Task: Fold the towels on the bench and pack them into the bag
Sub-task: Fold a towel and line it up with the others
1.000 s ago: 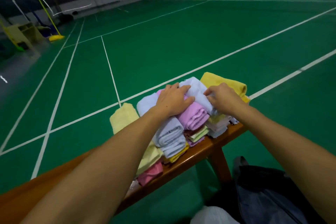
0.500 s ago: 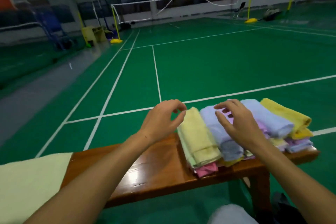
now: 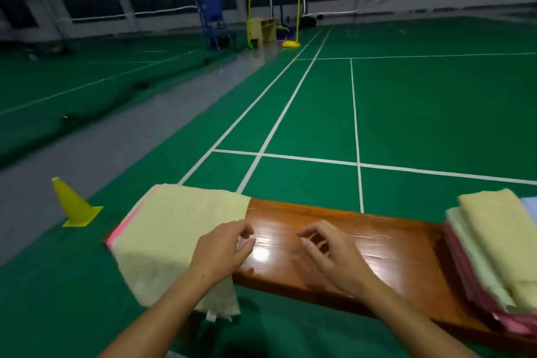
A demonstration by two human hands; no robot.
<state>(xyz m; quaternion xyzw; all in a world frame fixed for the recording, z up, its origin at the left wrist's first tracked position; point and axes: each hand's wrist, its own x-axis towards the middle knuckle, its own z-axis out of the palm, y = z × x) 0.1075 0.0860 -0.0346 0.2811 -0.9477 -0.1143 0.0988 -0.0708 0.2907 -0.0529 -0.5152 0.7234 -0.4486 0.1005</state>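
The glossy brown wooden table (image 3: 363, 235) carries all towels. A flat pale-yellow unfolded towel (image 3: 180, 229) drapes over its left end, above a pink layer. A stack of folded towels (image 3: 494, 247) sits at its right end. Left hand (image 3: 220, 253) and right hand (image 3: 334, 259) hover over the table's bare middle, fingers loosely curled, holding nothing. A yellow cone (image 3: 74, 203) stands on the floor left of the table.

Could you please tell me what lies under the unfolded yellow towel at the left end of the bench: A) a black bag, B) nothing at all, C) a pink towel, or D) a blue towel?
C: a pink towel shows as a pink edge along the left side of the yellow towel draped over the bench.
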